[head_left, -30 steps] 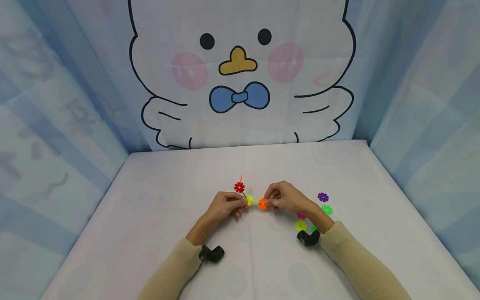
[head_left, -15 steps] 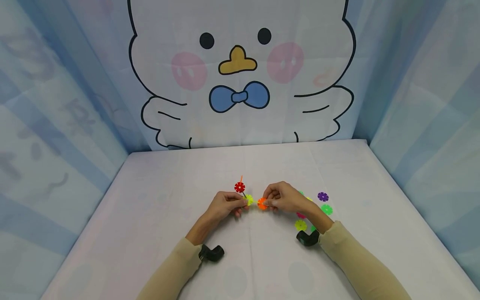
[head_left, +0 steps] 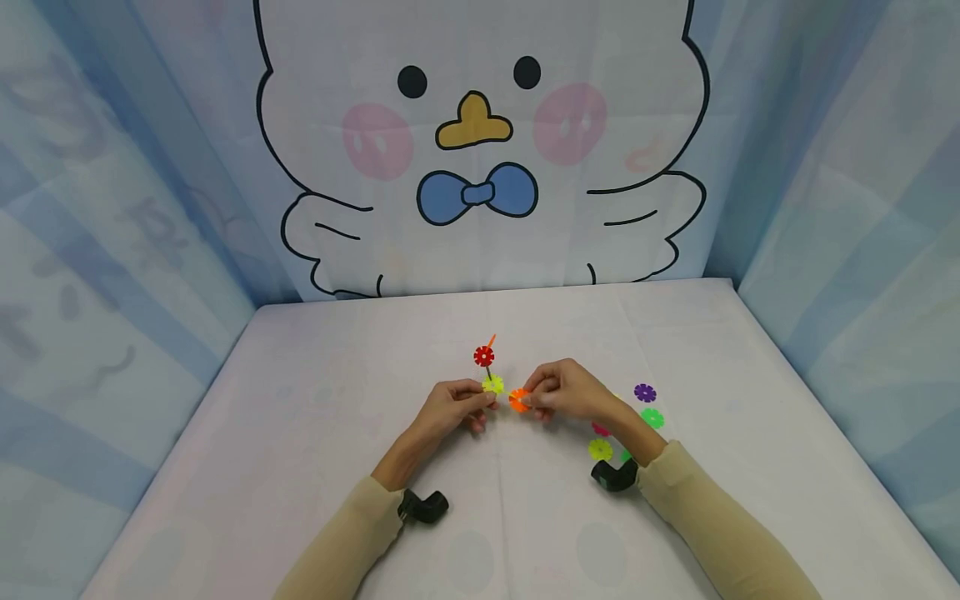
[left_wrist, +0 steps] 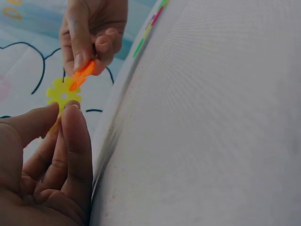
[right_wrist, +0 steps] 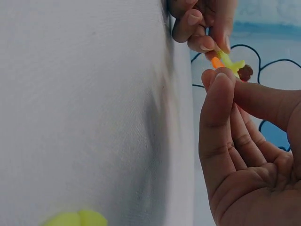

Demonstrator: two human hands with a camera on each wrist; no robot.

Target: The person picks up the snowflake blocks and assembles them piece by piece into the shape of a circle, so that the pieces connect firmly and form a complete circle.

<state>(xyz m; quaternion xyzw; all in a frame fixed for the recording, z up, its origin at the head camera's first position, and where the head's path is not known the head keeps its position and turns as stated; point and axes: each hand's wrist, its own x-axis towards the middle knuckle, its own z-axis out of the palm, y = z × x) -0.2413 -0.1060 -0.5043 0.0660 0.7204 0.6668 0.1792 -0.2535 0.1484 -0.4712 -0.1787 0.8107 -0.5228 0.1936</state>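
- Left of centre, the left hand point(head_left: 452, 407) comes in over the pale worktop point(head_left: 300, 400), thumb and forefinger pinching at the lower edge of a yellow disc point(head_left: 492, 384). The other fingers are bent in below, likely to keep the disc's notched rim free.
- Just above those fingertips, near the middle of the frame, a thin dark piece point(head_left: 489, 372) runs up from the yellow disc to a red disc point(head_left: 483, 356), with an orange piece point(head_left: 492, 341) slanting up at the top. This stack points away from both palms, which probably keeps it out of the fingers' way.
- Right of it, an orange disc point(head_left: 519, 401) faces the head camera, its left side bare towards the yellow. Whether the two touch is hard to tell; in the left wrist view they overlap.
- The right hand point(head_left: 570, 390) pinches the orange disc by its right side between thumb and forefinger, a hold that seems meant for fine steering.
- Further right, around the right forearm, lie loose discs: pink point(head_left: 602, 429), partly covered by the arm, yellow-green point(head_left: 600, 450), purple point(head_left: 645, 392) and green point(head_left: 652, 418). Lying there, they seem handy for that hand.
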